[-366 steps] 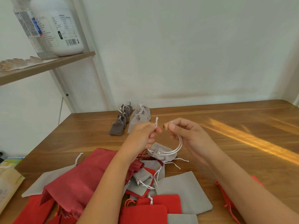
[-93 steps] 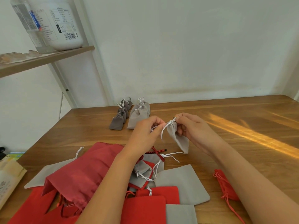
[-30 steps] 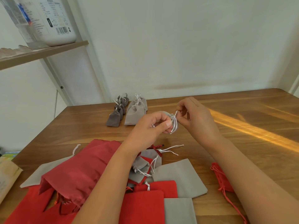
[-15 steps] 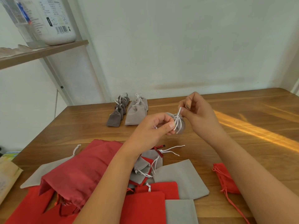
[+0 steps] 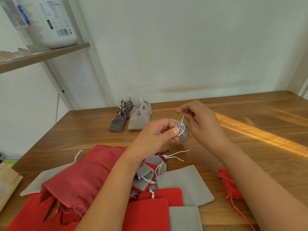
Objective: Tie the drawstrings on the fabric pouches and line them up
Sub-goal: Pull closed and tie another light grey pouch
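The small grey pouch (image 5: pixel 184 136) is held above the surface (image 5: pixel 250 147) between the two hands, its neck gathered and wrapped by the white drawstring (image 5: pixel 181 126). The left hand (image 5: pixel 159 135) pinches the neck and cord between its thumb and curled fingers, while the right hand (image 5: pixel 200 124), just beside it, pinches a cord end drawn upward. Beyond the left hand stand two rows of tied grey pouches (image 5: pixel 139 120); beneath its forearm lies a heap of flat red and grey pouches (image 5: pixel 185 184).
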Motion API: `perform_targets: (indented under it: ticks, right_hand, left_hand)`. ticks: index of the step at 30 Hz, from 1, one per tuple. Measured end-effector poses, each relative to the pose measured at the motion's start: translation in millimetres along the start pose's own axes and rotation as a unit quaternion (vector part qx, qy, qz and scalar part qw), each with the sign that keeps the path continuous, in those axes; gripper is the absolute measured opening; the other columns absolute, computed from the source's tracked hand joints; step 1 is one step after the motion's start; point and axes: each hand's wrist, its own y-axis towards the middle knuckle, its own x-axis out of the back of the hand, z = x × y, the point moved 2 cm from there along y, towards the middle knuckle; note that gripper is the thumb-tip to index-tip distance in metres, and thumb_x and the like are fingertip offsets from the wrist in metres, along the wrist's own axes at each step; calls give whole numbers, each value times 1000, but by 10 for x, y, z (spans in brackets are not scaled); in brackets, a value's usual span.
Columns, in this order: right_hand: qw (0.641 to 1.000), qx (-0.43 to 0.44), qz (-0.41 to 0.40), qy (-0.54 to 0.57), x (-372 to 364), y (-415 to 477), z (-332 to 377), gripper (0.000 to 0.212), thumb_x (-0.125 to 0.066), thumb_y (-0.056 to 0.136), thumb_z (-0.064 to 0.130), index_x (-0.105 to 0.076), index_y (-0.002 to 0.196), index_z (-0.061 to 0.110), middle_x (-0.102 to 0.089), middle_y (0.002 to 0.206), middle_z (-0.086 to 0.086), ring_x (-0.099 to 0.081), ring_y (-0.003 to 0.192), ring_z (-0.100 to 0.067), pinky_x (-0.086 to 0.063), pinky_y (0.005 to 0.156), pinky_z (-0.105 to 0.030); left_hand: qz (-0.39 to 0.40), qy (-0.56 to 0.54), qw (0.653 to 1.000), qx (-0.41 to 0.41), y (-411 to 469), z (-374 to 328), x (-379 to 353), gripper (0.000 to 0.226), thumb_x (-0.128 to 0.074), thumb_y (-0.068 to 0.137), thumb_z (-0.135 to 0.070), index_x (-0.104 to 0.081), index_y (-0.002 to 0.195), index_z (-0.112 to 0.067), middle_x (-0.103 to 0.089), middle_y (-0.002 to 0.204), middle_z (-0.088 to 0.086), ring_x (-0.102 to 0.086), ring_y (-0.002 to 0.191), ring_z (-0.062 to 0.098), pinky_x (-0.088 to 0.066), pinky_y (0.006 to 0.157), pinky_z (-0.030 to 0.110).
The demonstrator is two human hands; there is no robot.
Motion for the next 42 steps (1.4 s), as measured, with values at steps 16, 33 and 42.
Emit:
perform_targets:
  ticks: [16,33,42]
  right_hand:
    - [993,-48,-14,105,-18,-12,92,21,-57,93,4,-60,92,24,-60,92,10,-56,84,-2,-44,71,-17]
    - [971,-71,47,222,-90,-71,302,7,-59,92,9,-61,92,16,-63,89,2,-58,77,-18,-50,71,-36]
    - [977,-62,41,198,-62,-63,285,12,-65,90,13,-64,91,25,-60,78,24,-53,67,-13,-43,60,-21]
  left_hand:
    - [-173,-193,966,-1,14,-5,103,19,-64,85,-13,-61,71,0,-70,99,8,-54,71,5,-38,58,16]
    - [-171,-379,901,121,41,81,169,16,-63,68,-23,-72,60,-12,-57,52,-5,-45,38,0,-35,37,8]
    - [-122,-464,858,183,35,149,208,20,-61,73,-17,-74,78,-3,-60,58,0,-50,43,2,-34,34,9]
